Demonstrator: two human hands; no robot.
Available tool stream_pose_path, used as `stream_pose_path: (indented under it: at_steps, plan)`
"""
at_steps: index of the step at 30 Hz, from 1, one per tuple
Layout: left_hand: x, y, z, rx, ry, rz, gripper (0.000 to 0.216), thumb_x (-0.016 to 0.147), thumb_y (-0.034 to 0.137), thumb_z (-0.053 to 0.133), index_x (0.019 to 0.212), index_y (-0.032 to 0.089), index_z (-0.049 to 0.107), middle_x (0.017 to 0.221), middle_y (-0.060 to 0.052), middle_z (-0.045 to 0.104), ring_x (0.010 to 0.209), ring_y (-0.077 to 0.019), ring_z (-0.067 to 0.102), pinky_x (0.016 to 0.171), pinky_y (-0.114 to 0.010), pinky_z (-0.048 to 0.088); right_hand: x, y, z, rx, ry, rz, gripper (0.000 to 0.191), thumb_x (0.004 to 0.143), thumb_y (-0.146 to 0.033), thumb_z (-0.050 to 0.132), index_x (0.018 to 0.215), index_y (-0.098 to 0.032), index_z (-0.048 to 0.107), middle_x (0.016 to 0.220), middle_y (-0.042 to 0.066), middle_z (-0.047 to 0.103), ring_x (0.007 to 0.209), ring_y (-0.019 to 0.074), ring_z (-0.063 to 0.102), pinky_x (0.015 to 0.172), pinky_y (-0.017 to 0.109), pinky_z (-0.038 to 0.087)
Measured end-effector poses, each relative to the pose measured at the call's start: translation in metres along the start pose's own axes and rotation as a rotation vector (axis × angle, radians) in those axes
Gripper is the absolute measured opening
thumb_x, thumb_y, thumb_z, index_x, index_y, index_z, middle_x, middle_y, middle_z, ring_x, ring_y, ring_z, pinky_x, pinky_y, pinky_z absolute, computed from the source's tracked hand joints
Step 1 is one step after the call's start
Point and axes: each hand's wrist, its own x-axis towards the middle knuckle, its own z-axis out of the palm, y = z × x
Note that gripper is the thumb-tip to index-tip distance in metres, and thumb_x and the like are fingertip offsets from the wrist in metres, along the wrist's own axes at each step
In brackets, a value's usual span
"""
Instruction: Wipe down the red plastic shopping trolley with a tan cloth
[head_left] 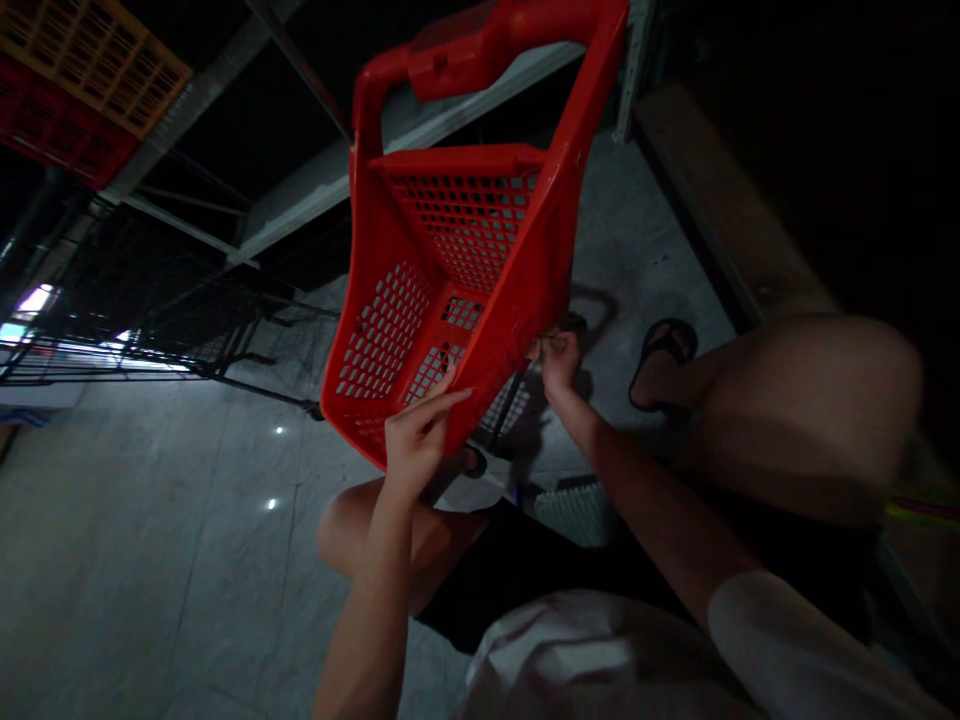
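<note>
A red plastic shopping basket [450, 260] with perforated walls and a thick handle at the top is held tilted in front of me. My left hand [416, 435] grips its lower rim, fingers wrapped over the edge. My right hand [559, 360] is closed in a pinch against the underside of the basket, near its lower right corner; what it pinches is too small to make out. I sit low, with my bare knees showing on either side.
Dark wire carts [172, 320] stand at the left on the pale tiled floor [150, 550]. Metal shelving [300, 190] runs behind the basket. Orange and red crates [75, 80] sit at the top left. A sandalled foot [664, 360] rests on the floor at the right.
</note>
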Motion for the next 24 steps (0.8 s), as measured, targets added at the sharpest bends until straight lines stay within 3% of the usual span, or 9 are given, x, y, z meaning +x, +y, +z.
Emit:
stream_pose_path:
  at_steps: [3,6,10,13,19,21,24]
  plan:
    - [-0.001,0.002,-0.001,-0.007,-0.007,-0.009,0.046,0.095,0.004,0.054,0.116,0.031,0.085,0.144,0.003,0.072,0.129,-0.0175,0.074,0.113,-0.036,0.063,0.019,-0.007,-0.003,0.010,0.113,0.047,0.013,0.084,-0.015,0.052,0.093,-0.025,0.048,0.084,0.000,0.063,0.079,0.0164,0.061,0.078,0.032,0.056]
    - [-0.002,0.004,-0.001,-0.021,-0.007,-0.018,0.047,0.095,0.004,0.054,0.115,0.032,0.085,0.144,0.004,0.071,0.130,-0.0174,0.074,0.114,-0.037,0.063,0.050,-0.021,-0.005,0.011,0.228,0.031,0.015,0.086,-0.014,0.054,0.098,-0.023,0.054,0.098,0.004,0.066,0.095,0.0202,0.065,0.092,0.039,0.058]
    - [-0.004,0.004,-0.002,-0.019,-0.008,-0.028,0.047,0.095,0.005,0.056,0.117,0.036,0.084,0.145,0.006,0.071,0.128,-0.0168,0.075,0.115,-0.039,0.063,0.062,-0.033,-0.004,-0.021,0.243,-0.004,0.015,0.088,-0.012,0.054,0.097,-0.024,0.053,0.103,0.004,0.064,0.105,0.0214,0.064,0.106,0.042,0.053]
    - [-0.003,0.004,-0.001,0.001,0.007,-0.024,0.049,0.095,0.004,0.056,0.120,0.037,0.083,0.144,0.007,0.071,0.128,-0.0164,0.075,0.116,-0.037,0.062,0.022,-0.031,-0.001,-0.065,0.152,0.033,0.013,0.088,-0.014,0.055,0.092,-0.025,0.050,0.099,0.003,0.063,0.104,0.0199,0.060,0.108,0.040,0.049]
    - [0.002,0.001,0.008,0.136,0.028,0.138,0.064,0.095,-0.003,0.052,0.141,0.036,0.073,0.152,0.007,0.066,0.137,-0.0149,0.070,0.121,-0.034,0.059,-0.103,-0.025,0.007,-0.069,-0.109,0.130,0.017,0.075,-0.013,0.058,0.086,-0.025,0.053,0.089,0.000,0.062,0.091,0.0188,0.060,0.095,0.034,0.052]
    - [0.003,-0.002,0.013,0.230,0.019,0.233,0.072,0.096,-0.006,0.049,0.153,0.034,0.064,0.160,0.004,0.060,0.143,-0.0155,0.065,0.124,-0.035,0.056,-0.123,-0.025,0.006,-0.058,-0.152,0.153,0.016,0.075,-0.015,0.058,0.088,-0.024,0.055,0.089,0.001,0.063,0.089,0.0197,0.061,0.092,0.035,0.053]
    - [0.001,-0.007,0.019,0.333,-0.004,0.350,0.084,0.096,-0.009,0.044,0.169,0.032,0.042,0.171,-0.001,0.046,0.154,-0.0172,0.053,0.130,-0.039,0.050,-0.121,-0.028,0.005,-0.048,-0.155,0.161,0.012,0.080,-0.023,0.060,0.092,-0.024,0.058,0.094,0.003,0.065,0.094,0.0216,0.063,0.096,0.038,0.053]
